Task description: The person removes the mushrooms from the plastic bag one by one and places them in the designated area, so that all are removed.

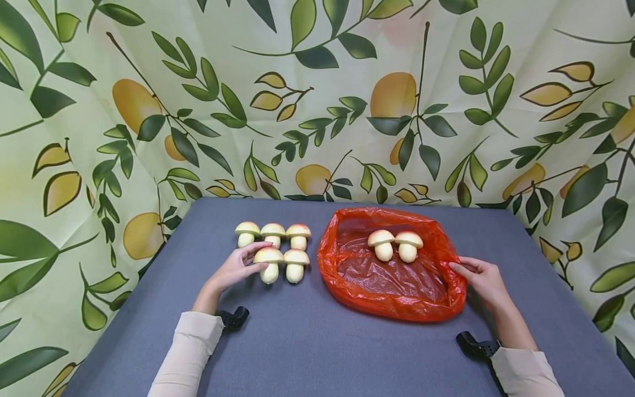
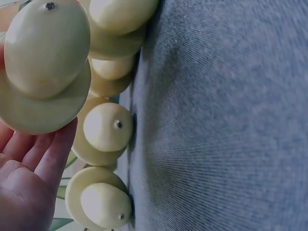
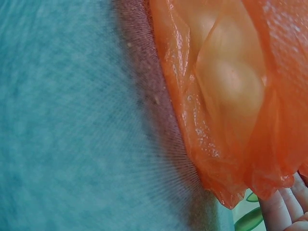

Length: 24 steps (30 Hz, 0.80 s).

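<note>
My left hand [image 1: 241, 266] grips a pale toy mushroom [image 1: 269, 270] by its cap, thumb in front and fingers behind. In the left wrist view the held mushroom [image 2: 45, 53] shows its rounded stem and a small dark spot at the stem's end. Another front mushroom [image 1: 295, 267] stands close to its right. My right hand [image 1: 483, 278] pinches the right rim of a red plastic bag [image 1: 392, 309], which lies spread with its mouth wide. Two mushrooms lie inside it, a left one [image 1: 382, 245] and a right one [image 1: 409, 246]; pale shapes [image 3: 231, 86] show through the film in the right wrist view.
Behind the held mushroom is a row of three more: a left one [image 1: 247, 233], a middle one [image 1: 272, 234] and a right one [image 1: 298, 235]. All rest on a blue-grey table [image 1: 317, 353]. A leaf-patterned cloth [image 1: 317, 110] hangs behind the table's far edge.
</note>
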Available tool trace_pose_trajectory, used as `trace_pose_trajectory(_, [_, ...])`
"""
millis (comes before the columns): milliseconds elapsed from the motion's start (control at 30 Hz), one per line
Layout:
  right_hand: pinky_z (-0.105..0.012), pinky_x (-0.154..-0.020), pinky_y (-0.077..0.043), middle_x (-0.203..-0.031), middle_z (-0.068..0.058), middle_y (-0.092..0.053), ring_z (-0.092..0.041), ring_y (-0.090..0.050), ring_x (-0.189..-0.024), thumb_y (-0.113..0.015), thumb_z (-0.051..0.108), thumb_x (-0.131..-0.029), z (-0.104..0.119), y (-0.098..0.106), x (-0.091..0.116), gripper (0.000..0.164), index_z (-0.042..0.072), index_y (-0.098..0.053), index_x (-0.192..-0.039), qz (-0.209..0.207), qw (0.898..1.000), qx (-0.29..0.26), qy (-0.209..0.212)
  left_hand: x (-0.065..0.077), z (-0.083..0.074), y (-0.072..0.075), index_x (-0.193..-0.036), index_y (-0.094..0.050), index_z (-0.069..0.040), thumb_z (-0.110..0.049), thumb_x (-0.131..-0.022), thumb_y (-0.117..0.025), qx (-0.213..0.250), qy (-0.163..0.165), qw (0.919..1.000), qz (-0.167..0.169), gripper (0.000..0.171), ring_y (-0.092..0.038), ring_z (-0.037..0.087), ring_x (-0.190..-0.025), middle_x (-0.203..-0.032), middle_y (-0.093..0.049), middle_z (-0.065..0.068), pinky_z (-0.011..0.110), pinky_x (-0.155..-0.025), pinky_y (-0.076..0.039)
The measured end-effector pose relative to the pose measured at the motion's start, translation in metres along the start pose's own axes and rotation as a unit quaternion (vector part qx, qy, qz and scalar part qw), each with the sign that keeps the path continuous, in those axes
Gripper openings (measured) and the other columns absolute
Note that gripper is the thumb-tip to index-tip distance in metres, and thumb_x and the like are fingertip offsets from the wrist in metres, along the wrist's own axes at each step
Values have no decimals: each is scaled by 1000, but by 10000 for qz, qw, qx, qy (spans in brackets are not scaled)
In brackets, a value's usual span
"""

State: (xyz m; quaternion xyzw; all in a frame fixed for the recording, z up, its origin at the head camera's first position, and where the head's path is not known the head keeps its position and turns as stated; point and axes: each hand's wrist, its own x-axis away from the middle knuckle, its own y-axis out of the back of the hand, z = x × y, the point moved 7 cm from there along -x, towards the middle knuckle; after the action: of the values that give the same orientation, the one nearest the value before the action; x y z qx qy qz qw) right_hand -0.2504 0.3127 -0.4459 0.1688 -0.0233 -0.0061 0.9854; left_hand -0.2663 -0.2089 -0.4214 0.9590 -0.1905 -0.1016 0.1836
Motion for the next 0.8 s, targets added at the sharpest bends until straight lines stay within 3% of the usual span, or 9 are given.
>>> trace_pose_trajectory(533, [-14,-62,-55,-75,32,-65,9,-63,-67,-63,23,-93,-1,-1,-1,29,50,-60,-83,-76,10000,1,2,0,14,3,-138,-45,7,-7,-89,-64,-252,226,9994,-30,54,-46,-20,-110,-142,-48,29,2,-95,-36])
trace_pose_trajectory(800, [-14,-62,-55,-75,32,-65,8,-63,-66,-63,24,-93,-1,0,-1,27,49,-61,-84,-77,10000,38,2,3,18,7,-134,-50,5,-10,-89,-66,-582,442,9971,-192,50,-50,-4,-115,-137,-53,26,6,-95,-39])
